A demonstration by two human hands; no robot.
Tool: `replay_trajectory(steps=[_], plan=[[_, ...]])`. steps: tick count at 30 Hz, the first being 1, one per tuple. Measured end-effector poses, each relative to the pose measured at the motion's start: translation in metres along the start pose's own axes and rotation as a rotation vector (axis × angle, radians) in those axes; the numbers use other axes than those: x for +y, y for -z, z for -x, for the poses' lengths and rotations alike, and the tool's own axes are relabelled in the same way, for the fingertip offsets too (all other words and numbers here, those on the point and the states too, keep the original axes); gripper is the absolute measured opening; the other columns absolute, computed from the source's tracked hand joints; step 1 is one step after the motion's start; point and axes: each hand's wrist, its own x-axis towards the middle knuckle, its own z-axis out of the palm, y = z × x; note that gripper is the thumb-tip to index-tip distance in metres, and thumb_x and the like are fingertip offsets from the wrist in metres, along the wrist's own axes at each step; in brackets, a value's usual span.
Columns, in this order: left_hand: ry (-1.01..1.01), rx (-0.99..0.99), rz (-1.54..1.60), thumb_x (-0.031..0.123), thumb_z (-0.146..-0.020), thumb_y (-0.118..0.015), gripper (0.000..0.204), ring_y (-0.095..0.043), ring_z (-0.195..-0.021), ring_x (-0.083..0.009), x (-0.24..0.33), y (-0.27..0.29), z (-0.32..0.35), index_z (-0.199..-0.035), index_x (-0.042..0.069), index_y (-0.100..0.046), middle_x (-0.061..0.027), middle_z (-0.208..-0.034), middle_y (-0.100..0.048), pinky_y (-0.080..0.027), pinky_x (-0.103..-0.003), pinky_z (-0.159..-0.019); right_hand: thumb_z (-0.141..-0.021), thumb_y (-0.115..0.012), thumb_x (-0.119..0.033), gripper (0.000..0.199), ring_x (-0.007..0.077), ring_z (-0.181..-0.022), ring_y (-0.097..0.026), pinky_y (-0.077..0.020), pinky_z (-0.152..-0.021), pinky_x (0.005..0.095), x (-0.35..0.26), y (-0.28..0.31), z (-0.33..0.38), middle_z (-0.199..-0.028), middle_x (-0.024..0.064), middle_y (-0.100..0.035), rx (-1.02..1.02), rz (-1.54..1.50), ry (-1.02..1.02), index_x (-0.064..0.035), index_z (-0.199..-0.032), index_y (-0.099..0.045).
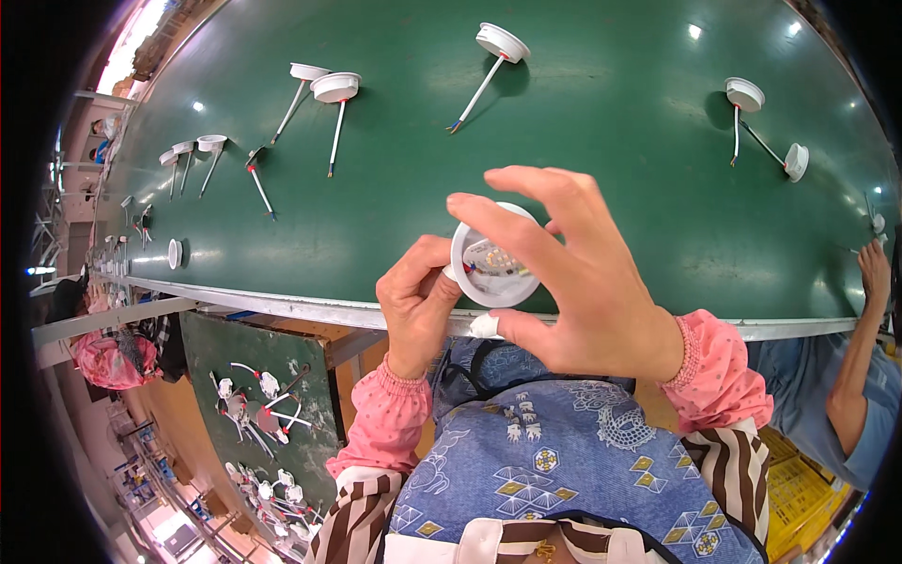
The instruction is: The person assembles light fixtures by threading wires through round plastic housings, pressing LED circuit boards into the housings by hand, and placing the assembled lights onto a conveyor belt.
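Head view: From where I stood, the person's left hand (pixel 412 305) held a white round housing (pixel 498 300) by its left side, thumb and fingers clamped on it. The housing was positioned at the near edge of the green desk (pixel 395 202), open face toward the camera, exposing a small board (pixel 495 254) inside. The right hand (pixel 592 287) was located over the right side of the housing, fingers spread, thumb well apart from them. Contact between these fingers and the rim could not be determined. The right thumb carried a white tip cover (pixel 485 325).

Beyond the hands lay a white cabled unit (pixel 502 42). At the far right, another person's hand (pixel 875 270) was beside a small white part (pixel 878 225). At lower left, a dark green board (pixel 205 343) carried loose wired components (pixel 270 385).
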Motion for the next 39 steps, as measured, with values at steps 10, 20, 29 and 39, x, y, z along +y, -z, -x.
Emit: replay_trajectory(steps=[10, 20, 29, 39], plan=[[0.175, -0.227, 0.257, 0.005, -0.092, -0.073, 0.018, -0.067, -0.093, -0.0133, 0.007, 0.022, -0.008, -0.108, -0.003, -0.072, -0.0068, -0.103, -0.072, -0.054, -0.028, -0.082, -0.067, -0.075, -0.002, 0.064, 0.0324, -0.11, -0.056, -0.0449, -0.086, 0.0429, 0.009, -0.009, -0.003, -0.128, 0.0131, -0.056, -0.199, -0.011, 0.13, -0.0128, -0.129, -0.062], [0.416, -0.378, 0.333, 0.003, -0.089, -0.074, 0.016, -0.071, -0.093, -0.0181, 0.013, 0.037, -0.016, -0.104, -0.004, -0.074, -0.0104, -0.099, -0.075, -0.058, -0.031, -0.082, -0.068, -0.072, 0.002, 0.066, 0.0307, -0.109, -0.055, -0.0417, -0.089, 0.0424, 0.017, -0.009, -0.011, -0.125, 0.0104, -0.056, -0.221, -0.174, 0.235, -0.015, -0.131, -0.063], [0.297, -0.34, 0.313, 0.001, -0.091, -0.071, 0.02, -0.07, -0.1, -0.0191, 0.008, 0.036, -0.008, -0.11, -0.001, -0.074, -0.0109, -0.105, -0.074, -0.057, -0.033, -0.086, -0.067, -0.071, 0.003, 0.064, 0.0308, -0.11, -0.054, -0.0403, -0.086, 0.0426, 0.017, -0.01, -0.008, -0.125, 0.0116, -0.056, -0.23, -0.156, 0.22, -0.0147, -0.128, -0.064], [0.312, -0.218, 0.045, 0.0, -0.09, -0.06, 0.019, -0.063, -0.084, -0.0111, 0.039, 0.017, 0.001, -0.105, -0.004, -0.071, -0.0039, -0.094, -0.07, -0.049, -0.026, -0.074, -0.066, -0.076, -0.001, 0.06, 0.035, -0.111, -0.056, -0.0464, -0.09, 0.0452, 0.005, 0.0, -0.003, -0.127, 0.0138, -0.055, -0.326, 0.016, 0.089, -0.0119, -0.124, -0.064]])
